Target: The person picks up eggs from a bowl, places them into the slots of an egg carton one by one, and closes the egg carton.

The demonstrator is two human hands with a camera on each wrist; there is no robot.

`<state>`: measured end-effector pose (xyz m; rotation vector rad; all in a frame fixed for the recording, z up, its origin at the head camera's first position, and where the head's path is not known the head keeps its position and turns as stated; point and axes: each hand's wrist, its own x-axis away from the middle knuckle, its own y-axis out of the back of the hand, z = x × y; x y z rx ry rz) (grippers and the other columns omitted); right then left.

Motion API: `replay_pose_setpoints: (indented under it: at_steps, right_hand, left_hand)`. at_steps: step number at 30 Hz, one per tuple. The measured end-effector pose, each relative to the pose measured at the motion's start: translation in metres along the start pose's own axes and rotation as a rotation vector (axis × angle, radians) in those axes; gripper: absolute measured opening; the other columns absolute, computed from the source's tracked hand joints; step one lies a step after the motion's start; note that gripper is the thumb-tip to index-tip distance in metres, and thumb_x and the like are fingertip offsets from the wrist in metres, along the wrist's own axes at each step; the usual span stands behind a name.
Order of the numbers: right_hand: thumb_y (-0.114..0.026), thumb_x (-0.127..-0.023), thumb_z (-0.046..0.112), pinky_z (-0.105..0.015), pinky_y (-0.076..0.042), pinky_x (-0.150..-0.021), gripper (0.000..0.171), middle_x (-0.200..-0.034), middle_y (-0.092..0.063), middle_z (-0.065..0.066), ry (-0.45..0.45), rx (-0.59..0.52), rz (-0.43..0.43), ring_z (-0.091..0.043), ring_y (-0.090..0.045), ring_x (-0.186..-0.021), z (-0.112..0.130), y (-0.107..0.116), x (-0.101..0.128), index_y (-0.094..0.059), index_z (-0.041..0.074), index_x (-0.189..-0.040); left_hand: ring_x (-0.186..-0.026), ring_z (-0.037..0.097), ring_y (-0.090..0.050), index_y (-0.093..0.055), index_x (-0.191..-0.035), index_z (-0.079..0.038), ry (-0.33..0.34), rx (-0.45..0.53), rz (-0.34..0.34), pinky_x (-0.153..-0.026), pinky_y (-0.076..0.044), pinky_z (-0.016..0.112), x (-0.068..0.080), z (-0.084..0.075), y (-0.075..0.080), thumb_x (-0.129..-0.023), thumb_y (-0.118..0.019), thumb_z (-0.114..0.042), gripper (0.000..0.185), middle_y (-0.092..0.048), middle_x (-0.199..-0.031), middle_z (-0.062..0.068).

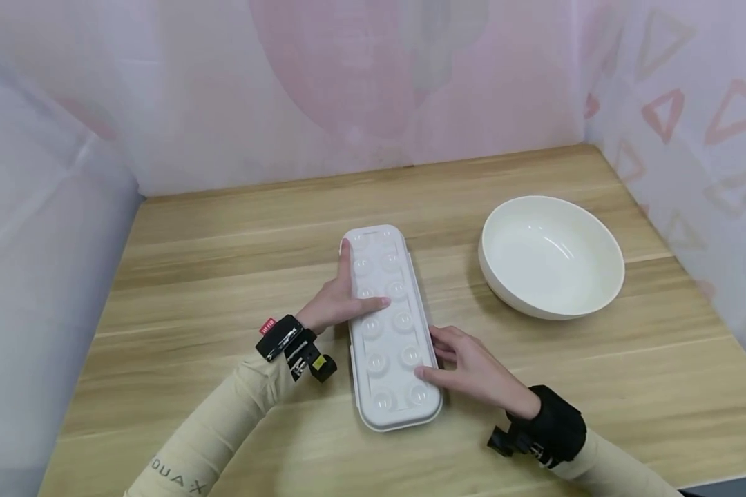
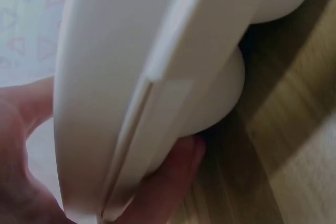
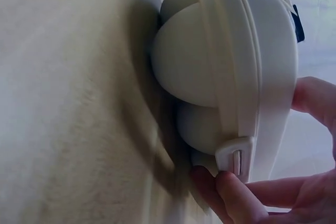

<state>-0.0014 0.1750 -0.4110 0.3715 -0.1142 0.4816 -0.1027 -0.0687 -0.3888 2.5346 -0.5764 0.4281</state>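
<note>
A long white lidded tray (image 1: 388,324) with two rows of round domes lies lengthwise in the middle of the wooden table (image 1: 224,276). My left hand (image 1: 348,290) grips its left side, with the thumb across the lid and a finger (image 2: 168,182) curled under the tray's (image 2: 136,77) edge. My right hand (image 1: 436,355) holds the near right side, thumb on the lid. In the right wrist view its fingers (image 3: 226,195) curl under the tray (image 3: 236,66) beside a small clasp (image 3: 233,158). The rounded cups bulge below the rim.
A wide, empty white bowl (image 1: 550,255) stands to the right of the tray, a short way from my right hand. Pale patterned curtains close off the table at the back and on both sides.
</note>
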Motion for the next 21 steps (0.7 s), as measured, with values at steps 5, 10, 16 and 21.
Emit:
replay_pose_setpoints:
  at_steps: [5, 10, 16, 21]
  right_hand:
    - [-0.072, -0.087, 0.03, -0.041, -0.047, -0.093, 0.07, -0.126, -0.053, -0.024, 0.027, 0.152, -0.036, -0.034, -0.056, -0.113, 0.005, 0.01, -0.009, -0.043, -0.011, -0.136]
    - [-0.069, -0.089, 0.036, -0.053, -0.041, -0.096, 0.068, -0.132, -0.051, -0.023, 0.127, 0.442, -0.228, -0.038, -0.05, -0.119, 0.033, 0.035, -0.037, -0.044, -0.002, -0.139]
    - [-0.067, -0.089, 0.043, -0.056, -0.024, -0.108, 0.075, -0.146, -0.035, -0.025, 0.325, 0.747, -0.424, -0.039, -0.023, -0.139, 0.06, 0.059, -0.088, -0.039, 0.001, -0.145]
    - [-0.062, -0.091, 0.047, -0.05, -0.007, -0.113, 0.074, -0.15, -0.03, -0.024, 0.293, 0.864, -0.495, -0.037, -0.008, -0.143, 0.057, 0.073, -0.118, -0.039, 0.003, -0.146]
  left_hand:
    - [-0.069, 0.025, -0.066, 0.026, -0.148, -0.031, -0.04, 0.022, -0.009, -0.078, -0.051, 0.038, -0.004, 0.005, 0.0, -0.079, -0.08, -0.032, 0.126, -0.061, -0.107, 0.022]
    - [-0.071, 0.023, -0.067, 0.022, -0.149, -0.031, -0.108, 0.03, -0.041, -0.077, -0.053, 0.039, -0.008, 0.012, -0.005, -0.078, -0.08, -0.034, 0.124, -0.061, -0.114, 0.023]
    - [-0.07, 0.022, -0.068, 0.021, -0.15, -0.029, -0.138, 0.019, -0.063, -0.075, -0.053, 0.039, -0.01, 0.011, -0.01, -0.081, -0.077, -0.04, 0.12, -0.067, -0.099, 0.014]
    - [-0.1, 0.04, -0.061, 0.014, -0.153, -0.019, -0.175, -0.242, -0.234, -0.087, -0.047, 0.053, -0.011, 0.005, 0.019, -0.091, -0.062, -0.046, 0.102, -0.054, -0.125, 0.028]
